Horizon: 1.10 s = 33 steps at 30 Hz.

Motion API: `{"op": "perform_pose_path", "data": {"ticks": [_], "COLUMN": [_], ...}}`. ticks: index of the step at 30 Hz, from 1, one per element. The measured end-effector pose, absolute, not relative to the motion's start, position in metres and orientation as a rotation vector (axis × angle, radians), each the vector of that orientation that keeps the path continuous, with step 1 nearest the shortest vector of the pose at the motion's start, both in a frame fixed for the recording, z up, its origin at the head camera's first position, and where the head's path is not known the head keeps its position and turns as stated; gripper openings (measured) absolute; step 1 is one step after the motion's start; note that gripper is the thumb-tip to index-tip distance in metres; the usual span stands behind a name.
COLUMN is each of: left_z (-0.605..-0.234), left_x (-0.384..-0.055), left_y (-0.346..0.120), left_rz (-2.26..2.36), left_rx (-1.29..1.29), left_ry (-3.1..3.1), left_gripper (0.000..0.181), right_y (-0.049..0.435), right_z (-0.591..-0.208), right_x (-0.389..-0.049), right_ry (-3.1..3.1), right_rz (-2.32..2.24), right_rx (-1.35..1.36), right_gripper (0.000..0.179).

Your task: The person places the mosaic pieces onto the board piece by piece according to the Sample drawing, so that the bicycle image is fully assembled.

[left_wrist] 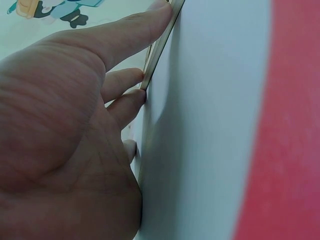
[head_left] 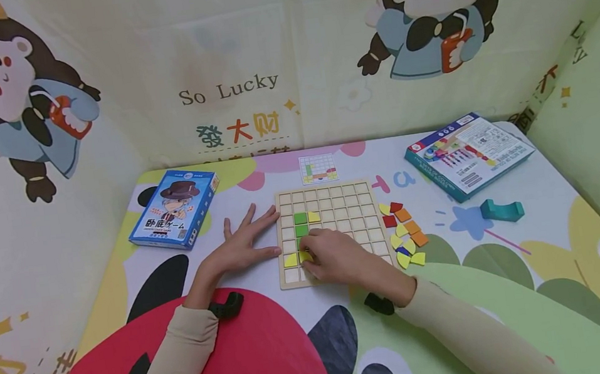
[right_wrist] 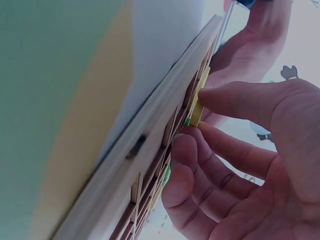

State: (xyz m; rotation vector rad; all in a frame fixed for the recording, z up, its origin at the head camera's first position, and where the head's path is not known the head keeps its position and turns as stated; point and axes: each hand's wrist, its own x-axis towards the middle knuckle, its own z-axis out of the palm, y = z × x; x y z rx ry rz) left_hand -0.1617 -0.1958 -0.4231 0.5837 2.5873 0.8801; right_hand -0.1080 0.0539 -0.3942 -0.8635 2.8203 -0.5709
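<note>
A wooden grid board (head_left: 363,237) lies on the table. My right hand (head_left: 337,256) pinches a yellow piece (right_wrist: 199,107) between thumb and index finger, right at the board's lower left cells; its other fingers are curled beside it. Green squares (head_left: 300,218) fill a column of cells, partly hidden by this hand. One yellow quarter-circle (head_left: 313,217) sits right of the top green square, another yellow piece (head_left: 290,260) in the leftmost column. With fingers spread, my left hand (head_left: 239,247) touches the board's left edge; in the left wrist view the thumb reaches that edge (left_wrist: 162,47).
Loose yellow, orange, red and blue pieces (head_left: 405,230) lie along the board's right side. A small pattern card (head_left: 318,169) is behind it. A blue box (head_left: 173,210) stands left, a teal-edged box (head_left: 469,155) right, near a teal curved block (head_left: 502,210).
</note>
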Motion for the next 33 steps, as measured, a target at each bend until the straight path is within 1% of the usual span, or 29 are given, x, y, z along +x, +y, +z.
{"op": "perform_pose_path", "data": {"ticks": [5,17,29,33], "left_z": [-0.424,-0.425,-0.427,-0.424], "left_x": [-0.163,-0.163,-0.164,-0.163], "left_y": [-0.196,-0.197,-0.197,-0.196], "left_rz": [0.882,0.892,0.899,0.893], "left_rx": [0.587,0.593,0.591,0.590], "left_ry": [2.587,2.589,2.587,2.589], "left_gripper": [0.087,0.087,0.087,0.087], "right_y": [0.053,0.052,0.055,0.063], "right_z": [-0.395,-0.397,-0.395,-0.392], "right_x": [-0.108,-0.108,-0.106,-0.104], "right_ry": [2.831,2.844,2.811,2.807], "right_rz": [-0.559,-0.552,-0.594,-0.630], "right_rx": [-0.867,-0.883,-0.845,-0.827], "right_gripper": [0.025,0.025,0.030,0.026]}}
